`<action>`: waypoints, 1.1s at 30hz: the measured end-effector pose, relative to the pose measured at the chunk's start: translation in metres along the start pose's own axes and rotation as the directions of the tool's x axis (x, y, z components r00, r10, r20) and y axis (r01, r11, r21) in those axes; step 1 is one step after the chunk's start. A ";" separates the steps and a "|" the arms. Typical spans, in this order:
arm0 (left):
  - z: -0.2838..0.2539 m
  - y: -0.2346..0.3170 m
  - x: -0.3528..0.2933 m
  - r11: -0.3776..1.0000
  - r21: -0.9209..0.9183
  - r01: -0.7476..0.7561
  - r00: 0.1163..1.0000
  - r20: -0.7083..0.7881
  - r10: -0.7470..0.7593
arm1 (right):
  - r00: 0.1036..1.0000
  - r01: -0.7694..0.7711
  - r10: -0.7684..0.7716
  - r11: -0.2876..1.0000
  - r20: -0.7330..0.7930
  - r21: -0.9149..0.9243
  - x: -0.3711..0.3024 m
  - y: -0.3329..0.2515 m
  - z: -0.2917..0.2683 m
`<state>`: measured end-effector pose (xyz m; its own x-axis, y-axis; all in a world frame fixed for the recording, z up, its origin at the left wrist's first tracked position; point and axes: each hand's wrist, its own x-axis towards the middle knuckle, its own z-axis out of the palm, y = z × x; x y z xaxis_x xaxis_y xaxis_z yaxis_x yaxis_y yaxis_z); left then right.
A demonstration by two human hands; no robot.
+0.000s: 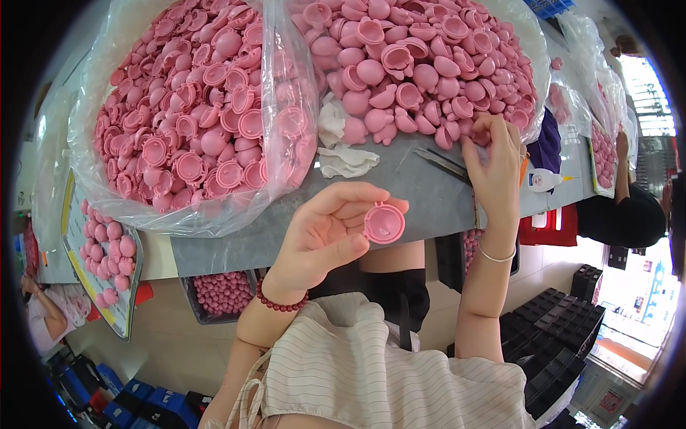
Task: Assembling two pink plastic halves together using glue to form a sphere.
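My left hand (325,232) holds a round pink plastic half shell (384,223) between thumb and fingers, its hollow side facing up toward me. At the near right edge of a big heap of pink plastic parts (421,68), my right hand (494,161) has thumb and forefinger curled together around a pink part, mostly hidden by the fingers. The heap mixes open half shells with rounded lumpy pieces. Beside the right hand, a pair of dark tweezers (441,163) lies on the grey table (286,239).
A clear plastic bag (289,161) full of pink shells stands on the left. White crumpled tissue (348,162) lies between the heaps. To the right are a small white bottle (544,180) and purple cloth (547,143). A tray (128,300) holds pink balls. A bin (221,294) sits below the table.
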<state>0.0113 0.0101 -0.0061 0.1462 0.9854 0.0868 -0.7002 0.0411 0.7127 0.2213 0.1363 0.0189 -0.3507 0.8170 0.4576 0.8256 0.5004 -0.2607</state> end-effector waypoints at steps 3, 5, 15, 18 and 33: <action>-0.002 -0.001 -0.001 1.000 -0.003 0.011 1.000 0.020 -0.011 | 0.999 0.011 -0.010 1.000 -0.033 0.007 0.002 -0.002 0.000; -0.003 -0.001 -0.001 1.000 -0.005 0.018 1.000 0.021 -0.018 | 0.998 0.026 -0.025 1.000 -0.054 0.003 0.002 -0.002 0.001; -0.002 0.002 -0.001 0.992 -0.116 0.049 0.999 0.027 -0.047 | 0.989 0.060 -0.022 0.963 -0.144 0.263 -0.020 -0.027 -0.020; -0.003 0.000 -0.002 0.998 -0.059 -0.003 1.000 -0.005 0.003 | 0.998 0.050 -0.066 0.903 0.022 0.426 -0.042 -0.051 -0.013; -0.003 -0.002 0.001 0.972 0.185 -0.147 0.989 0.005 0.148 | 0.961 0.051 -0.155 0.913 0.227 0.405 -0.058 -0.047 -0.013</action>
<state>0.0107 0.0119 -0.0091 0.0445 0.9797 0.1954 -0.5727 -0.1353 0.8085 0.2086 0.0621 0.0152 -0.5654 0.7732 0.2872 0.5568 0.6147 -0.5586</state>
